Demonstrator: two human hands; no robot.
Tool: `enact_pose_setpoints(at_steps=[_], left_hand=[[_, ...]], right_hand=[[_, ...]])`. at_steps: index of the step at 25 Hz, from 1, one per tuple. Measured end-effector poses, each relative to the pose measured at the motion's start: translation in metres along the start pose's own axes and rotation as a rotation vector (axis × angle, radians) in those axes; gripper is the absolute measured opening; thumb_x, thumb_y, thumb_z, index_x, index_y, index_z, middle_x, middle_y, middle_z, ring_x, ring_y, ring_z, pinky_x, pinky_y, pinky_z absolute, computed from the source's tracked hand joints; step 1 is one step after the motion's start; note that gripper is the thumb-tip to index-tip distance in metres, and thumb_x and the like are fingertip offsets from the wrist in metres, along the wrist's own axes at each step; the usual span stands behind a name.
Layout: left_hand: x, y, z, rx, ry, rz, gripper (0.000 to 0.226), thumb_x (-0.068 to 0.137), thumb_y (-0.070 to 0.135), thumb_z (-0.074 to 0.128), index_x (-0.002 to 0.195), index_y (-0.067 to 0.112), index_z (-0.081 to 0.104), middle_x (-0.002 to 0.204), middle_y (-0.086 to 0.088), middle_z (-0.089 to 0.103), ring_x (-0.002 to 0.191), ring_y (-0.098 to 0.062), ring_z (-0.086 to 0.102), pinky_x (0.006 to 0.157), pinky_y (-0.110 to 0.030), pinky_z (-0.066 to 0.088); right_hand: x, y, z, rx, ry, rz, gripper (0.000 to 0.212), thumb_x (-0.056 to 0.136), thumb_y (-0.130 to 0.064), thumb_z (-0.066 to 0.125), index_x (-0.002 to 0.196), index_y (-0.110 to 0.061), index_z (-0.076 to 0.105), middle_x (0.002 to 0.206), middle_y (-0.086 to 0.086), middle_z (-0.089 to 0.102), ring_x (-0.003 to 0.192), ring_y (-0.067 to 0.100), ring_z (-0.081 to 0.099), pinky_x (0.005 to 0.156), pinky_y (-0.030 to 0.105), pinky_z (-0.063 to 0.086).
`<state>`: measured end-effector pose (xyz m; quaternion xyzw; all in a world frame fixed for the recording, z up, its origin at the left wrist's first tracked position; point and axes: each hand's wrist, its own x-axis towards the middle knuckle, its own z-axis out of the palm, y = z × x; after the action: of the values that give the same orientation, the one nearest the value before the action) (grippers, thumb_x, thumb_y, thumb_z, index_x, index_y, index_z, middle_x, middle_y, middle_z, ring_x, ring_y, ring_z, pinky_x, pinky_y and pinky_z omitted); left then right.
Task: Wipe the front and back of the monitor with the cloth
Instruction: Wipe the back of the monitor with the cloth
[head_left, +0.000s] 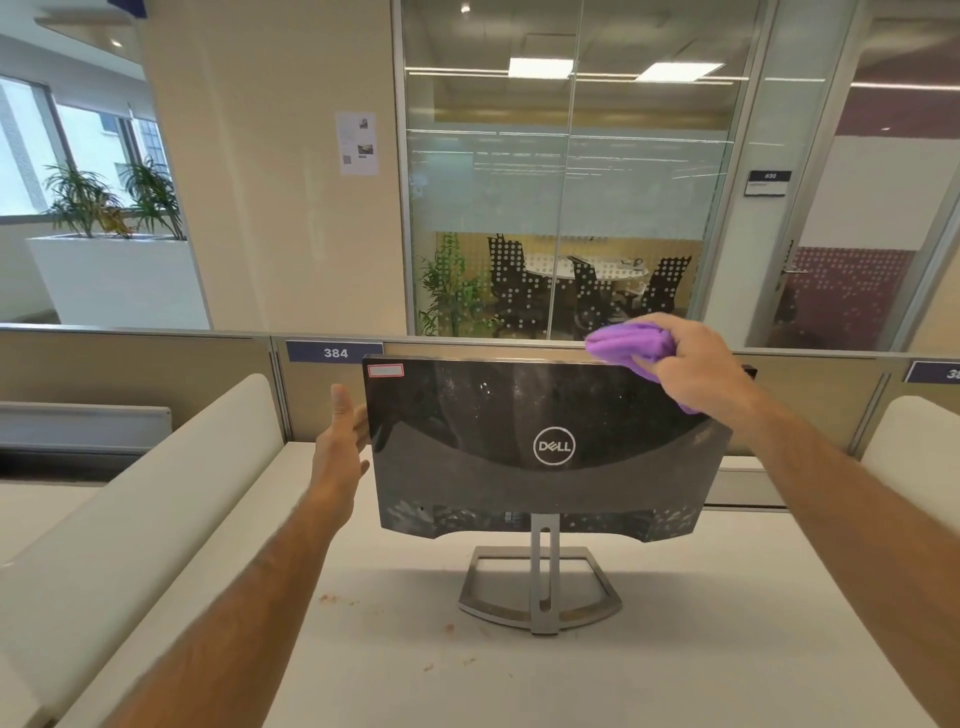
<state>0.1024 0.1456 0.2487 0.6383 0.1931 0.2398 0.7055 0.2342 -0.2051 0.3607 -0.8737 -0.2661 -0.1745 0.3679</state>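
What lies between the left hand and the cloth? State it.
In the head view, the monitor's dusty black back spans between the left hand and the purple cloth held by the right hand.

Office, numbered desk partitions (335, 352), glass meeting room (566, 208)

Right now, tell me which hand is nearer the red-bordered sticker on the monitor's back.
Left. The left hand is beside the monitor's left edge, just below the sticker; the right hand holds the purple cloth at the opposite top corner.
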Motion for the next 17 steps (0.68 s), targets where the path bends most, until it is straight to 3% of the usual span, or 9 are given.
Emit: enact_pose_setpoints(at_steps=[2,3,5,7,9,12,14,17], left_hand=[[0.001,0.001,0.0,0.002,-0.003,-0.002,0.081,0.086,0.078,0.022,0.142,0.025,0.047,0.15,-0.002,0.047,0.141,-0.03,0.038,0.115,-0.057,0.021],[0.001,0.001,0.0,0.003,-0.003,-0.002,0.082,0.085,0.078,0.022,0.142,0.025,0.048,0.15,-0.002,0.047,0.141,-0.03,0.038,0.115,-0.057,0.021],[0.0,0.001,0.0,0.0,-0.005,-0.004,0.082,0.086,0.078,0.022,0.142,0.025,0.048,0.149,-0.001,0.047,0.141,-0.029,0.039,0.115,-0.057,0.021],[0.0,0.001,0.0,-0.005,-0.006,-0.007,0.081,0.087,0.077,0.022,0.142,0.024,0.048,0.149,-0.001,0.048,0.141,-0.029,0.039,0.115,-0.056,0.02],[0.0,0.001,0.0,-0.01,-0.005,-0.007,0.081,0.087,0.077,0.022,0.142,0.025,0.048,0.149,-0.001,0.048,0.14,-0.029,0.039,0.115,-0.057,0.02],[-0.002,0.001,0.001,-0.002,-0.002,0.001,0.083,0.083,0.079,0.023,0.141,0.026,0.049,0.149,0.0,0.048,0.14,-0.029,0.04,0.115,-0.057,0.021],[-0.003,0.001,0.001,0.003,0.001,0.004,0.085,0.08,0.08,0.024,0.142,0.026,0.048,0.149,0.0,0.048,0.14,-0.029,0.04,0.115,-0.057,0.022],[-0.003,0.001,0.0,0.015,-0.004,0.004,0.085,0.081,0.079,0.023,0.143,0.025,0.046,0.15,-0.001,0.047,0.14,-0.029,0.039,0.115,-0.057,0.022]], right_hand=[[0.008,-0.008,-0.01,0.326,0.123,0.061,0.04,0.091,-0.007,0.064,0.111,-0.042,0.059,0.1,-0.015,0.063,0.089,0.014,0.062,0.066,0.018,0.051],[0.01,-0.009,-0.012,0.328,0.214,0.072,0.041,0.091,-0.007,0.065,0.114,-0.04,0.06,0.099,-0.015,0.062,0.089,0.015,0.061,0.065,0.017,0.05],[0.01,-0.007,-0.008,0.007,0.283,0.017,0.049,0.086,0.0,0.067,0.125,-0.03,0.059,0.096,-0.01,0.058,0.08,0.014,0.06,0.06,0.017,0.048],[0.004,-0.004,0.009,-0.367,0.173,-0.049,0.052,0.082,0.001,0.068,0.126,-0.025,0.058,0.095,-0.003,0.062,0.081,0.017,0.06,0.069,0.029,0.054],[-0.003,-0.006,0.027,-0.443,0.103,-0.027,0.052,0.081,-0.003,0.069,0.127,-0.025,0.058,0.098,0.005,0.069,0.083,0.019,0.061,0.076,0.038,0.057],[-0.006,-0.02,0.048,-0.283,0.116,-0.058,0.055,0.08,-0.002,0.068,0.128,-0.026,0.059,0.103,0.003,0.07,0.083,0.013,0.055,0.072,0.033,0.054],[-0.007,-0.037,0.056,-0.119,0.018,-0.127,0.05,0.085,0.0,0.066,0.126,-0.028,0.06,0.107,-0.003,0.068,0.09,0.012,0.059,0.078,0.033,0.056],[-0.006,-0.061,0.047,0.404,-0.182,-0.107,0.044,0.089,0.006,0.058,0.115,-0.028,0.066,0.107,-0.012,0.071,0.103,0.01,0.065,0.085,0.027,0.054]])
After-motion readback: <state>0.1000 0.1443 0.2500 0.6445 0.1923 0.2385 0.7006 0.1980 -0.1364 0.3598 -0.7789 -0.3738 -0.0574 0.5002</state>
